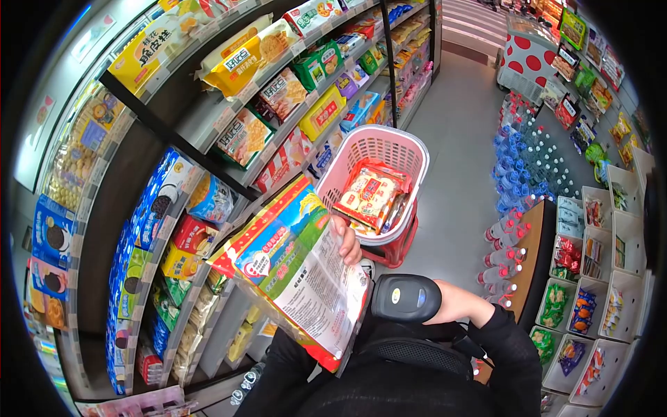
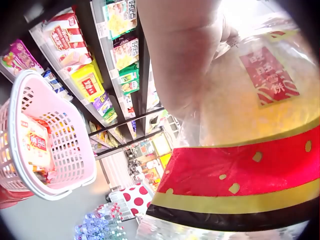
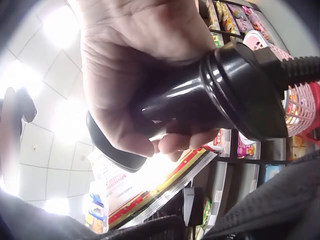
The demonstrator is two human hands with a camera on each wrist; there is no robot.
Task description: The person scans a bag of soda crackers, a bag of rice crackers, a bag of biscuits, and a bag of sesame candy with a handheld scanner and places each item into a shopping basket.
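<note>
Glossy crinkled snack bag (image 1: 299, 267), matte black scanner (image 1: 406, 297), pink lattice basket (image 1: 379, 144)

Black long-sleeved knit top (image 1: 514, 354), bare right hand (image 1: 460, 300)

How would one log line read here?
left hand: holds snack pack | right hand: grips scanner | pink basket: snacks inside

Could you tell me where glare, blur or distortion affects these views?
Head view: fisheye bends the shelves, corners dark. Left wrist view: the left hand is blurred, overexposed on the snack bag. Right wrist view: ceiling lights flare white behind the right hand holding the scanner.
</note>
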